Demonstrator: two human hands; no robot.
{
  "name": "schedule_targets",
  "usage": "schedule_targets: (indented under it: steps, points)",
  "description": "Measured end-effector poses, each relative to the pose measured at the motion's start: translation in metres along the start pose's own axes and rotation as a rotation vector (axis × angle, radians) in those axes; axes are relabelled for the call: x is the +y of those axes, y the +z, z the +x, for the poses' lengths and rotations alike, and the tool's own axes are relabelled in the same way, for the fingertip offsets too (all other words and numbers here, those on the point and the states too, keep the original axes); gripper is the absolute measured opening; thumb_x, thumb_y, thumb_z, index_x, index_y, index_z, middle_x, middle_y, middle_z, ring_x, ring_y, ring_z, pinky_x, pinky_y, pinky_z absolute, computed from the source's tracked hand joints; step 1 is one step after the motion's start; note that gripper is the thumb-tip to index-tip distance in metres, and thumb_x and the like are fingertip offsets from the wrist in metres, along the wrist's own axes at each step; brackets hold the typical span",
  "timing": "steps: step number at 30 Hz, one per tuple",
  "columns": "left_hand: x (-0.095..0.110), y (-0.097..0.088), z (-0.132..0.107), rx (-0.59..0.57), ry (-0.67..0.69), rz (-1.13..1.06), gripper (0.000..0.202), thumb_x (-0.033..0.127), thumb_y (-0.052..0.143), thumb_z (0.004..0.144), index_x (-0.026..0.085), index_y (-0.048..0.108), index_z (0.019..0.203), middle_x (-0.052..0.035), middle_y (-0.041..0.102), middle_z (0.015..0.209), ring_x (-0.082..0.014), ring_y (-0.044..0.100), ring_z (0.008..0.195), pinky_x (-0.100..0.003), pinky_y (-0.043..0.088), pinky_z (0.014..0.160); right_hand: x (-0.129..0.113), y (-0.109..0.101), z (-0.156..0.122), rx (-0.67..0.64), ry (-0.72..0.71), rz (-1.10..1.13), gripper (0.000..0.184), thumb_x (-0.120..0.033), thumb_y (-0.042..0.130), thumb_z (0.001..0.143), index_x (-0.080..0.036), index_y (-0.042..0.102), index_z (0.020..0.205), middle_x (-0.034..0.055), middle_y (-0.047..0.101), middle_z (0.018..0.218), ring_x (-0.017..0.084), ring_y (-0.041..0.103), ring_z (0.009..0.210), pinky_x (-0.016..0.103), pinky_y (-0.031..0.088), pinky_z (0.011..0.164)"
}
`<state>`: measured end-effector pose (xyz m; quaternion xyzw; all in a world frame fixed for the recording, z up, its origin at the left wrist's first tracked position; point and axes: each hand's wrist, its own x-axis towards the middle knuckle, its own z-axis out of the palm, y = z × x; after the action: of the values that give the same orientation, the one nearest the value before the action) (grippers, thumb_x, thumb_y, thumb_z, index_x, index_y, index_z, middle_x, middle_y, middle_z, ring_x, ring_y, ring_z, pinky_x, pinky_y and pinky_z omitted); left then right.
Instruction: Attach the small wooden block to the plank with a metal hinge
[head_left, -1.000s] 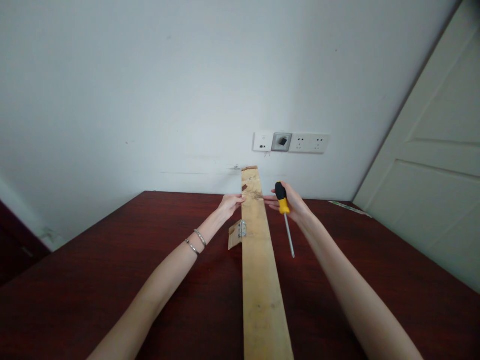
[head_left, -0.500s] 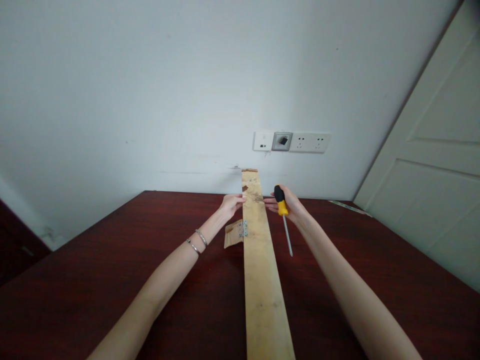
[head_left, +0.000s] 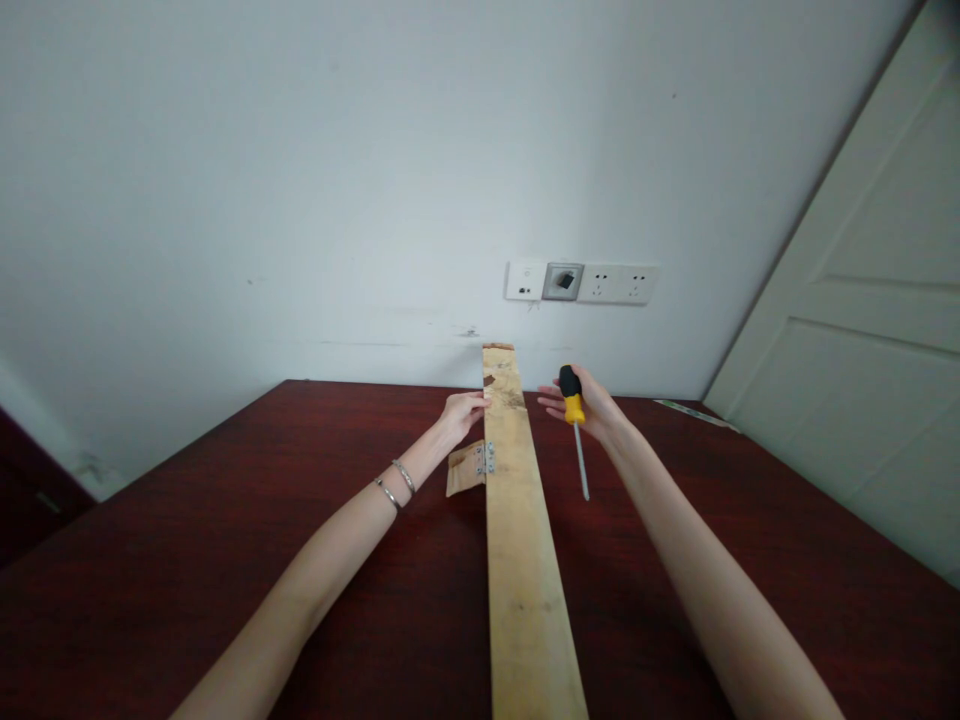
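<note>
A long wooden board (head_left: 525,560) runs from the near edge of the view toward the wall. My left hand (head_left: 461,412) grips its left edge near the far end, thumb on top and fingers partly hidden beneath. A metal hinge (head_left: 488,458) with screws joins that edge to a small wooden piece (head_left: 464,470), which sticks out to the left. To the right of the board, apart from it, my right hand (head_left: 592,403) holds a screwdriver (head_left: 571,396) with a black and yellow handle. Its shaft points down toward me, while some of the fingers stretch out toward the board.
Beneath everything is a dark red wooden tabletop (head_left: 247,530), meeting a white wall (head_left: 337,200) at the back. Wall sockets (head_left: 615,284) sit above the table's far side. A thin flat strip (head_left: 697,414) lies at the back right, near a white panelled door (head_left: 862,330).
My right hand has moved right, away from the board's edge, carrying the screwdriver with it. My left hand keeps its grip on the board.
</note>
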<state>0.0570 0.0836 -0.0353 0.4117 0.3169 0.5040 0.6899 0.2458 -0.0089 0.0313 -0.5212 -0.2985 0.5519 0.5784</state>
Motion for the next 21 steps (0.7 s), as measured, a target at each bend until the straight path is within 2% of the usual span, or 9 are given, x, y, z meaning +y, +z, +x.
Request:
schedule_targets:
  steps: [3,7,10,12,15,17,21]
  points:
    - [-0.001,0.0,-0.001,-0.001,0.001,-0.013,0.018,-0.009,0.062,0.055,0.006,0.067,0.064,-0.0094,0.069,0.071,-0.0147,0.064,0.067,-0.027,0.052,0.075,-0.01,-0.003,-0.008,-0.017,-0.069,0.111,0.032,-0.04,0.032,0.094,-0.018,0.048,0.08,0.0056,0.065,0.068,0.013,0.062,0.051,0.027,0.052,0.053]
    - [-0.001,0.0,-0.003,0.004,-0.006,-0.019,0.016,-0.008,0.062,0.056,0.005,0.067,0.063,-0.0102,0.069,0.07,-0.0148,0.064,0.066,-0.027,0.052,0.073,-0.023,0.004,-0.024,-0.04,-0.289,0.218,0.025,-0.041,0.041,0.091,-0.019,0.048,0.082,-0.0019,0.054,0.061,0.009,0.048,0.041,0.026,0.051,0.049]
    - [-0.001,0.0,-0.005,-0.005,-0.013,-0.02,0.014,-0.007,0.063,0.056,0.005,0.067,0.063,-0.0106,0.069,0.071,-0.0154,0.063,0.065,-0.027,0.051,0.072,-0.03,0.018,-0.04,-0.107,-0.43,0.261,0.02,-0.041,0.05,0.085,-0.021,0.05,0.086,-0.0028,0.05,0.064,0.01,0.049,0.046,0.025,0.05,0.048]
    - [-0.001,0.0,-0.006,-0.017,-0.014,-0.022,0.015,-0.007,0.063,0.055,0.004,0.067,0.064,-0.0113,0.07,0.072,-0.0155,0.063,0.066,-0.027,0.051,0.073,-0.033,0.028,-0.054,-0.16,-0.5,0.258,0.018,-0.036,0.057,0.078,-0.021,0.051,0.088,-0.0024,0.052,0.068,0.01,0.052,0.051,0.026,0.05,0.051]
    - [0.0,0.001,-0.007,-0.049,-0.015,-0.024,0.017,-0.007,0.063,0.053,0.004,0.068,0.065,-0.0122,0.07,0.075,-0.0164,0.064,0.068,-0.028,0.05,0.074,-0.034,0.043,-0.073,-0.27,-0.61,0.12,0.023,-0.025,0.066,0.069,-0.02,0.055,0.088,-0.0015,0.056,0.075,0.011,0.056,0.059,0.026,0.051,0.058]
    - [0.001,0.001,-0.009,-0.074,-0.01,-0.026,0.018,-0.005,0.064,0.052,0.004,0.068,0.067,-0.0123,0.071,0.077,-0.0174,0.064,0.07,-0.029,0.05,0.075,-0.033,0.05,-0.084,-0.314,-0.69,-0.026,0.025,-0.027,0.068,0.069,-0.021,0.058,0.092,-0.0009,0.058,0.08,0.011,0.057,0.063,0.027,0.052,0.063]
    - [0.0,0.002,-0.011,-0.119,0.017,-0.032,0.025,-0.002,0.067,0.05,0.006,0.07,0.074,-0.0116,0.071,0.08,-0.02,0.065,0.074,-0.032,0.05,0.078,-0.027,0.057,-0.092,-0.27,-0.892,-0.301,0.038,-0.035,0.07,0.072,-0.021,0.059,0.106,0.0031,0.064,0.091,0.017,0.062,0.078,0.034,0.054,0.072]
